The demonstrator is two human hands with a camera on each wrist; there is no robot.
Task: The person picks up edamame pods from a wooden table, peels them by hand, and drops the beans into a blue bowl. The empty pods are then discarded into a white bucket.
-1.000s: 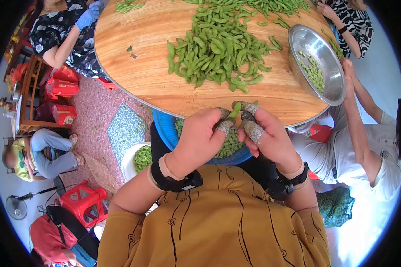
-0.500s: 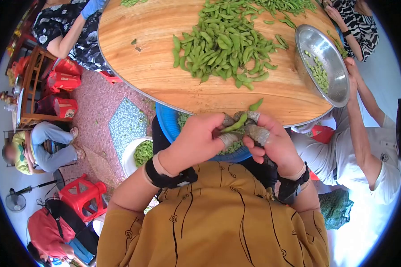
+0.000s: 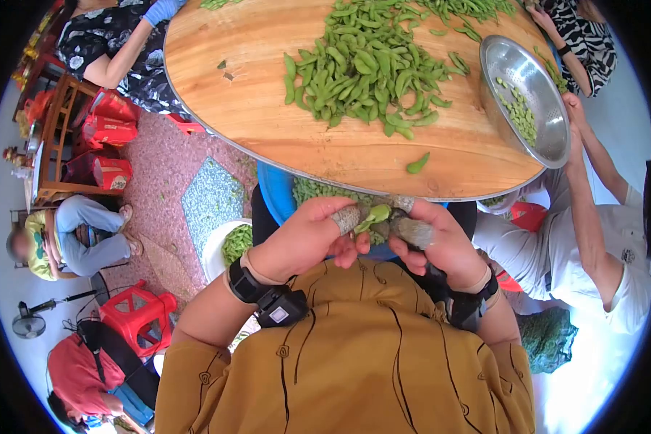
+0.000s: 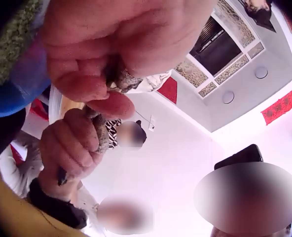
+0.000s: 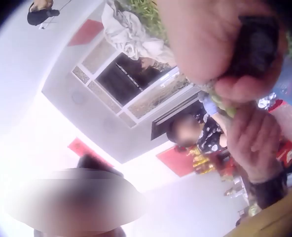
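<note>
Over the blue basin, in the head view, my left hand pinches a green edamame pod between thumb and fingers. My right hand pinches the pod's other end, its fingertips close to the left ones. Grey, worn wrappings cover the thumb and fingertips of both hands. Shelled beans fill the basin beneath, partly hidden by the hands and the table edge. In the right wrist view a black piece shows at the right palm. One loose pod lies on the table near the right fingertips.
A heap of edamame pods covers the middle of the round wooden table. At the right edge stands a metal colander with some beans. A white bucket of pods stands on the floor at left. Other people sit around the table.
A loose pod beyond the fingertips now lies on the table by itself. Both hands have drawn slightly down toward the body, and the pod between them has turned and looks more crumpled.
</note>
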